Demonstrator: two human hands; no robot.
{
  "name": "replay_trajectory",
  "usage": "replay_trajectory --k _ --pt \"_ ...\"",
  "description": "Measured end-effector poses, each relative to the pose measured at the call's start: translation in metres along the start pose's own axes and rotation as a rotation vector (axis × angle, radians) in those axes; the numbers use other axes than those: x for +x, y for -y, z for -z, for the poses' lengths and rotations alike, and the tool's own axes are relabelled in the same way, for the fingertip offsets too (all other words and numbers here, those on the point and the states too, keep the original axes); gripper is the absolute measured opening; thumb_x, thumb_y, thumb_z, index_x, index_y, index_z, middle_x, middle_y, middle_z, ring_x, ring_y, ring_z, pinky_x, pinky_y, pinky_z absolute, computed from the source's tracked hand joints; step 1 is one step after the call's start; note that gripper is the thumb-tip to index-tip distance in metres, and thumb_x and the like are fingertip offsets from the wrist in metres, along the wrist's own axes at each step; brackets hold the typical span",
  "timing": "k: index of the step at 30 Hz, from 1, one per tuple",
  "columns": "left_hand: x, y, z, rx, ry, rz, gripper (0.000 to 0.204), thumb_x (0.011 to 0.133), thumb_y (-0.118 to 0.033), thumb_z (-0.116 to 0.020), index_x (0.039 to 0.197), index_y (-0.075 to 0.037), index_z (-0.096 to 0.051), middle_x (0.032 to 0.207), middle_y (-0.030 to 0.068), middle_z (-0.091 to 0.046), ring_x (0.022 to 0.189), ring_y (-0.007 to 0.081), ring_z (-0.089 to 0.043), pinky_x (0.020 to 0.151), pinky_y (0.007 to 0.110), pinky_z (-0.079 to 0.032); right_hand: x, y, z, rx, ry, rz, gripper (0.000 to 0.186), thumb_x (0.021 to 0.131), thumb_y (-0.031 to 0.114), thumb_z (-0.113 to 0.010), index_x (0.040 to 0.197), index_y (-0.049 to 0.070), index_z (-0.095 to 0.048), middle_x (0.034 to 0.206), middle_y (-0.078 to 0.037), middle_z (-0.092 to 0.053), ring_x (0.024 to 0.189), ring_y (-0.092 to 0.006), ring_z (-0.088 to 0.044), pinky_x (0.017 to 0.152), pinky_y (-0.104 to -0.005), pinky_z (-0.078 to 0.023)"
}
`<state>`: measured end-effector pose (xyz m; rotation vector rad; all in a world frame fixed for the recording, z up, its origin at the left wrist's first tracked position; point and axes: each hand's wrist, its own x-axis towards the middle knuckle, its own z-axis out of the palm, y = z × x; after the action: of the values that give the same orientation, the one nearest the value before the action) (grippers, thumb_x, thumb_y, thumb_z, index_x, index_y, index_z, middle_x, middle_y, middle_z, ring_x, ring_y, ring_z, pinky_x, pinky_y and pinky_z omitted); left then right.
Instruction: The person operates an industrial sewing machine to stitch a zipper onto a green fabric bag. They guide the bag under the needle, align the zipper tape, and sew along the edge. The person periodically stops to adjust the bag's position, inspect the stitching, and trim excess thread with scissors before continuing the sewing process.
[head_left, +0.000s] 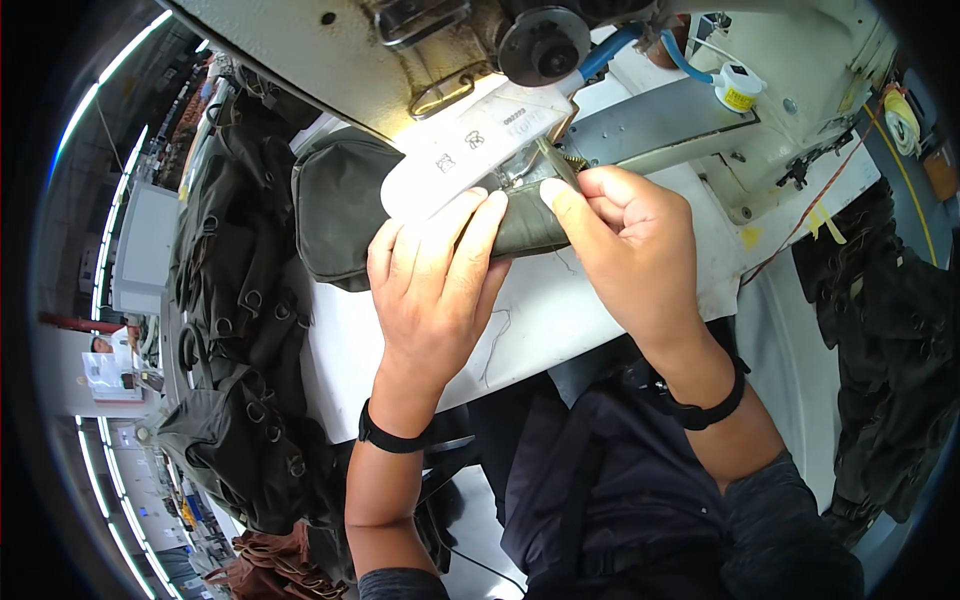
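A dark olive fabric bag [345, 205] with piped edges lies under the sewing machine head [400, 60]. My left hand [435, 275] rests on its near side with the fingers stretched out and slightly apart; the fingertips reach the lower edge of a white machine cover [470, 150]. On the right, my right hand [640, 225] pinches the bag's raised edge between thumb and bent fingers, close to the machine's needle area. The white cover hides part of the bag, and the needle cannot be made out.
Below the bag is a white work table [560, 310] with loose threads on it. Dark bags with metal rings [240, 260] are piled at the left, above brown fabric [275, 565]. More dark fabric [880, 330] hangs at the right. A blue hose [685, 60] runs by the machine.
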<state>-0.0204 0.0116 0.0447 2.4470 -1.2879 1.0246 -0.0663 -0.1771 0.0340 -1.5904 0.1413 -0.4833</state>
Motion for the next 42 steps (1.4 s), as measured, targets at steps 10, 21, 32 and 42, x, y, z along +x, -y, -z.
replay_trajectory --k 10,21,32,42 --pt "-0.005 0.004 -0.004 -0.008 -0.011 -0.034 0.059 0.074 -0.015 -0.088 0.13 -0.006 -0.07 0.125 0.0065 -0.072 0.117 0.0268 -0.067 0.105 0.045 -0.047 0.002 -0.017 -0.014 -0.25 -0.174 0.196 0.025 0.102 0.019 -0.073 0.089 -0.003 -0.071 0.065 0.0 -0.065 0.058 -0.0038 -0.053 0.054 -0.0233 -0.042" --pt "-0.012 0.001 -0.014 0.076 -0.068 -0.05 0.046 0.083 -0.01 -0.079 0.128 -0.012 -0.073 0.133 0.0039 -0.068 0.124 0.0236 -0.062 0.11 0.048 -0.044 0.006 0.014 0.03 -0.482 -0.194 0.424 0.02 0.093 0.022 -0.081 0.095 0.005 -0.071 0.07 -0.005 -0.063 0.055 -0.0169 -0.057 0.054 -0.0327 -0.048" --pt "-0.002 0.001 -0.014 0.002 -0.157 -0.061 0.031 0.089 -0.009 -0.072 0.119 -0.008 -0.077 0.118 0.0048 -0.075 0.107 0.0209 -0.07 0.094 0.037 -0.05 0.051 -0.008 0.049 -0.565 -0.235 0.367 0.015 0.1 0.015 -0.07 0.102 0.001 -0.07 0.066 -0.009 -0.064 0.054 -0.0239 -0.06 0.056 -0.0378 -0.049" --pt "0.001 -0.001 -0.009 -0.049 -0.12 -0.036 0.036 0.085 -0.004 -0.078 0.12 -0.008 -0.075 0.115 0.0039 -0.074 0.102 0.02 -0.07 0.088 0.036 -0.049 0.053 0.022 0.03 0.098 0.414 -0.131 0.02 0.102 0.018 -0.067 0.1 -0.001 -0.072 0.06 0.004 -0.056 0.048 -0.0015 -0.043 0.046 -0.0207 -0.031"
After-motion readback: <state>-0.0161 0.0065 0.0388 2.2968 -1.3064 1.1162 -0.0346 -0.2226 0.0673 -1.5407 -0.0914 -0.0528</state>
